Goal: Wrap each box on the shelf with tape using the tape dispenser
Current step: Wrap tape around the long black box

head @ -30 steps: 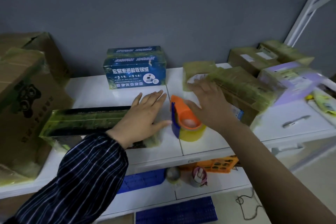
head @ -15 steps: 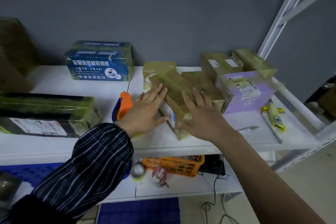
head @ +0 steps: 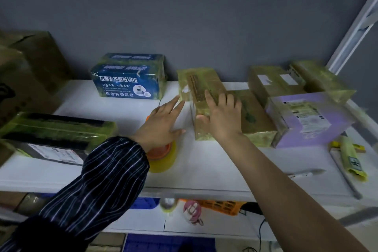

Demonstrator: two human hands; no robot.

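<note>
Box (head: 201, 85) under right hand (head: 223, 117)

Shelf, head view: what stayed out of sight

Left hand (head: 161, 122) and striped sleeve (head: 106, 180) covered most of the tape dispenser (head: 165, 159); only an orange rim and the yellow roll showed. Right hand (head: 222, 116) hid the middle of the taped box (head: 196, 86). Brown cartons (head: 24, 80) ran off the left edge. Purple box (head: 282, 106) label print was too small to read. Pink object (head: 191, 209) on the lower shelf was blurred and could not be identified.
</note>
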